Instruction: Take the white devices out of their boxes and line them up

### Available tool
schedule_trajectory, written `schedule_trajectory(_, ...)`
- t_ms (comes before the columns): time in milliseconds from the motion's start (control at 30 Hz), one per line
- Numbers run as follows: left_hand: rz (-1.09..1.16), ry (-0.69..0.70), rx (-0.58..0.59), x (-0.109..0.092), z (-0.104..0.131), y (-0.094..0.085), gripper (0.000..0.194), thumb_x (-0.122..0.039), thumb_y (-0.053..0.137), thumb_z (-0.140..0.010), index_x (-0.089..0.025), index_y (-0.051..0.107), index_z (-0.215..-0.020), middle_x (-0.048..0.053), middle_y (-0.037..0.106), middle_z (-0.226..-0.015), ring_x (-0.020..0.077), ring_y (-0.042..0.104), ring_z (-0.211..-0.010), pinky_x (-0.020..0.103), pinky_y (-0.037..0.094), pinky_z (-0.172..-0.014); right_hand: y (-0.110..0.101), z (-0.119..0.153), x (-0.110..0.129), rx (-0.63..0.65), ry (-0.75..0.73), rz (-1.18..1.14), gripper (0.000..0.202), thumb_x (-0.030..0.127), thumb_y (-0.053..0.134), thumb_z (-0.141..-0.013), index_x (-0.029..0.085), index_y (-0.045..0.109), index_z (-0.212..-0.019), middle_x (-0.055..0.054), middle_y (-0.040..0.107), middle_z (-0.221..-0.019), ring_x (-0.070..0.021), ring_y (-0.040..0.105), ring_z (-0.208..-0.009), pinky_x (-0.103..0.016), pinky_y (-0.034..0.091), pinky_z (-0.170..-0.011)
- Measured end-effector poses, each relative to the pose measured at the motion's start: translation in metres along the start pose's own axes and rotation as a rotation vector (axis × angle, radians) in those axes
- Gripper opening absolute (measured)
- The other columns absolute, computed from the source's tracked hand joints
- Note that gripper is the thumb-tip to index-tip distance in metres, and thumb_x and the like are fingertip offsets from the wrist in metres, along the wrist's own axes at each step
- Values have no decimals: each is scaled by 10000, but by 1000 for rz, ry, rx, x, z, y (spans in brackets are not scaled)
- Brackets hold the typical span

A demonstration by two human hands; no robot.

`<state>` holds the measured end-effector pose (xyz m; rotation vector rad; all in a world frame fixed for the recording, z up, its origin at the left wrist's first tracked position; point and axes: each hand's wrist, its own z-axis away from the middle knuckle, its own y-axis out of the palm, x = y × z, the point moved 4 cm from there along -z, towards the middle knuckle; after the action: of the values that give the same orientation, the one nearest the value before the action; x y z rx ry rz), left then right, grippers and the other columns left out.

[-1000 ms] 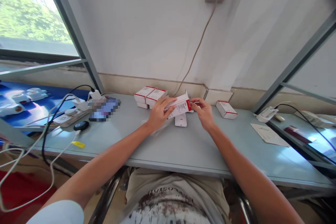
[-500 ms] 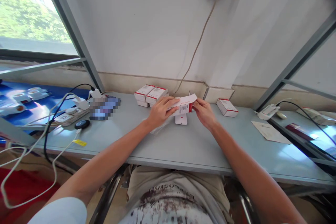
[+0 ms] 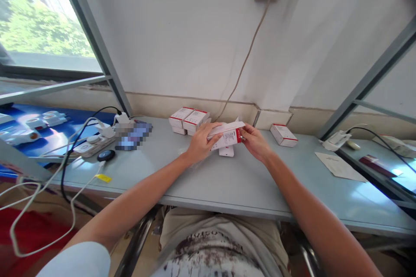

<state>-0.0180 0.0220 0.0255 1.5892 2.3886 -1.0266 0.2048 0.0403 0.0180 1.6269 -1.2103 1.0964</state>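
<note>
A white and red cardboard box (image 3: pixel 228 135) is held above the desk between my two hands. My left hand (image 3: pixel 204 140) wraps round its left end, thumb on the near printed side. At its red right end, the fingers of my right hand (image 3: pixel 254 140) pinch the edge; a flap stands up at the top. Below the box lies a small white device (image 3: pixel 226 151) with a red mark, partly covered by the box. Some clear plastic wrap (image 3: pixel 195 162) lies under my left wrist.
Several white and red boxes (image 3: pixel 196 117) are stacked at the back, left of my hands. Another box (image 3: pixel 283 134) stands at the right, near a sheet of paper (image 3: pixel 338 165). A phone (image 3: pixel 134 135), a power strip (image 3: pixel 94 145), a black disc (image 3: pixel 106 155) and cables occupy the left side.
The box in my hands has tilted so that more of its printed near side shows. Both hands keep hold of it. The whole view has shifted slightly.
</note>
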Motion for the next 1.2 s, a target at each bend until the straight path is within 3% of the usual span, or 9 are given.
schedule_trajectory(200,42,26,-6,-3,0,2,382,-536,537,-1111,-248,719,-1283,84,764,-1268,264,689,-1206,458,518,-1103,-9,-4,-3,-184,-42,-61,461,632,863,-768,257,603,-830,31,602,-799,-151,531,-715,-275,455,-619)
schedule_trajectory(333,102,-42,-12,-3,-1,-1,342,-506,558,-1109,-246,725,-1257,66,776,-1255,254,698,-1174,448,526,-1086,-23,-7,-2,-340,-96,-100,555,743,850,-742,270,572,-825,25,581,-802,-161,533,-709,-281,459,-594)
schedule_trajectory(467,214,-161,-47,1,-2,-1,339,-514,581,-1094,-238,737,-1215,67,784,-1225,257,721,-1146,430,554,-1041,-17,-6,1,-265,-79,-49,661,922,680,-777,282,638,-937,-29,707,-935,-225,644,-823,-355,535,-682)
schedule_trajectory(567,336,-258,-73,6,-3,3,370,-541,594,-1079,-215,730,-1188,89,786,-1192,259,739,-1114,391,591,-946,-7,-3,4,-203,-101,132,588,809,801,-776,279,664,-988,-18,717,-899,-214,637,-785,-349,525,-679)
schedule_trajectory(700,399,-322,-62,6,-2,8,398,-563,584,-1078,-204,718,-1186,105,777,-1165,249,739,-1056,372,597,-879,-4,0,5,-256,-126,175,541,767,804,-805,273,654,-964,5,678,-781,-182,585,-681,-316,470,-581)
schedule_trajectory(900,323,-213,16,-2,0,9,446,-600,578,-1073,-228,650,-1308,128,686,-1331,274,665,-1227,444,548,-1048,-10,-5,-1,-379,-112,65,600,804,807,-759,256,579,-853,50,588,-665,-120,464,-546,-269,379,-460)
schedule_trajectory(1033,268,-131,84,-1,2,15,830,-592,898,-833,-250,507,-1481,150,604,-1442,329,609,-1333,514,492,-1158,-16,-6,-6,-469,-94,7,661,838,815,-710,251,529,-808,52,583,-665,-113,491,-548,-253,374,-447)
schedule_trajectory(1100,199,-61,98,-1,3,16,953,-555,960,-768,-268,461,-1528,150,572,-1473,350,569,-1386,548,453,-1207,-16,-6,-5,-469,-111,13,659,834,812,-723,254,511,-805,55,577,-667,-114,498,-551,-248,374,-449)
schedule_trajectory(1200,93,1,84,-2,4,14,872,-457,918,-841,-295,442,-1554,137,538,-1494,341,533,-1427,550,435,-1236,-13,-4,-3,-443,-109,34,636,818,809,-742,256,525,-832,59,580,-672,-116,500,-555,-243,384,-454)
